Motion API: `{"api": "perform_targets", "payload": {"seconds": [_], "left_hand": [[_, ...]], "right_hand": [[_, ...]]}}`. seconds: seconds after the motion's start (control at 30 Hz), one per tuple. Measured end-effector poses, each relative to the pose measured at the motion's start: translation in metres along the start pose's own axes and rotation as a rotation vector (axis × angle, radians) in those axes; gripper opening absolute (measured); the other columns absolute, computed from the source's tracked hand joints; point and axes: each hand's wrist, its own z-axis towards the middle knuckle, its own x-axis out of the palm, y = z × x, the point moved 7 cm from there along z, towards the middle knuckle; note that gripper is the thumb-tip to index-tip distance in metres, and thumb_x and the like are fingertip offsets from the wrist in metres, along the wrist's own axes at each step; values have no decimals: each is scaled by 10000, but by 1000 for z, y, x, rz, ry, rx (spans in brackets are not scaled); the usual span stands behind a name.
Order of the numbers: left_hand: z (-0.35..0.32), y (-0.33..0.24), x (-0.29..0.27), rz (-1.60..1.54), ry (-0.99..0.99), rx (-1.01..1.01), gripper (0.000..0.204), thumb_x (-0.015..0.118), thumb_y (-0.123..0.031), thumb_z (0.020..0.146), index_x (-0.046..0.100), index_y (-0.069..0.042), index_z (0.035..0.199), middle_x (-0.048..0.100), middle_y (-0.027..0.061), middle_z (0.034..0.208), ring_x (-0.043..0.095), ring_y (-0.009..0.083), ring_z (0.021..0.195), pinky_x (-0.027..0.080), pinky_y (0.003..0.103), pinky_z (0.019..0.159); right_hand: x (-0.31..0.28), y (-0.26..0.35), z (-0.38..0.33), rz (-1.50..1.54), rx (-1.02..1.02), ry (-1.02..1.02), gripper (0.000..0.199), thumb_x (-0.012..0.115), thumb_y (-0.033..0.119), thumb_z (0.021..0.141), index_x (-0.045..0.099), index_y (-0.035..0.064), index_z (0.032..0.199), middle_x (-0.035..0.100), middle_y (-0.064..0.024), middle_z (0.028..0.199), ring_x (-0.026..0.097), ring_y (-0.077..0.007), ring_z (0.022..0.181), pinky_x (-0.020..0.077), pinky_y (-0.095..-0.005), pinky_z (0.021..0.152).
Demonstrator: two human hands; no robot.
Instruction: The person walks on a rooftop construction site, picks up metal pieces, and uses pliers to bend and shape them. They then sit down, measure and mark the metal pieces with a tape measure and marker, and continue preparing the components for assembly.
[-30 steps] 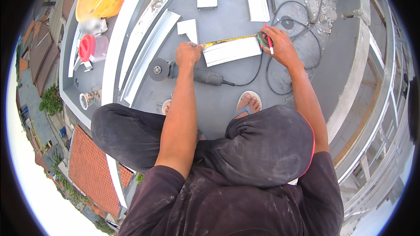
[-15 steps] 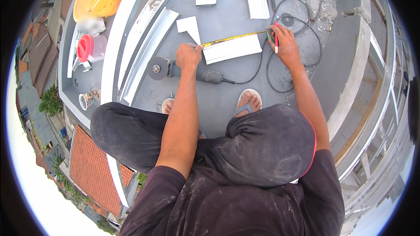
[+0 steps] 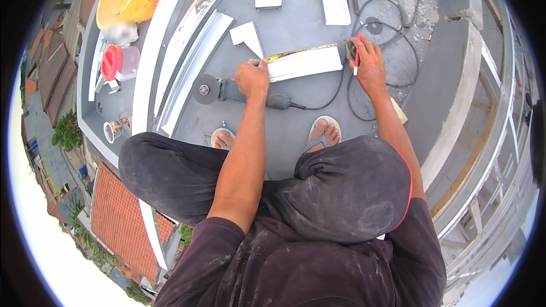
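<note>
Bright, diffuse daylight spreads evenly over the grey floor (image 3: 281,136), leaving only soft, faint shadows. The sky (image 3: 28,222) at lower left burns out to white. Fisheye distortion bows the long rail (image 3: 156,28); black vignetting fills the corners. Both hands (image 3: 252,78) (image 3: 369,65) look reasonably sharp.

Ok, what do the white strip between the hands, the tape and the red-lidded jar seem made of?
Strip: probably thin metal, painted white; its edges look crisp, though plastic is possible.
Tape: likely metal, coated yellow; its thin blade runs straight.
Jar: probably clear plastic, smooth; its wall looks see-through, but glass isn't ruled out.
</note>
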Motion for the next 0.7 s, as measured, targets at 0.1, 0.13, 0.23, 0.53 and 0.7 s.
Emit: {"api": "perform_targets", "payload": {"seconds": [0.1,0.13,0.23,0.53,0.7], "left_hand": [[-1,-4,-1,-15,-27,17,312,815,-364,922,851,-98,1082,820,172,1003,779,344,985,586,474,916],[-2,-5,-1,-17,-35,26,310,815,-363,920,849,-102,1083,820,170,1001,779,343,987,585,474,924],[-1,-8,-3,-18,-37,-20,247,825,-287,915,822,-61,1013,823,164,994,786,327,939,598,467,870],[24,20,21,-253,46,-36,255,828,-249,908,808,-23,1023,825,157,1003,785,284,923,588,445,878],[45,16,21,-328,32,4,236,823,-204,911,799,-6,1038,821,169,988,784,275,913,579,417,899]], "right_hand": [[1,4,1,5,-10,10,702,815,7,770,616,124,1433,614,-155,1442,573,-413,1280,508,-488,1090],[1,5,0,6,-11,15,719,825,2,757,614,127,1433,616,-147,1435,570,-408,1283,508,-486,1087],[3,6,-2,19,-5,33,711,818,6,766,617,124,1437,615,-157,1437,570,-416,1280,509,-487,1088],[-1,3,-2,54,19,93,728,834,7,753,623,139,1437,612,-140,1457,565,-404,1307,510,-475,1103],[1,9,5,55,9,123,745,841,13,751,620,150,1449,612,-131,1463,566,-400,1305,510,-476,1104]]}}
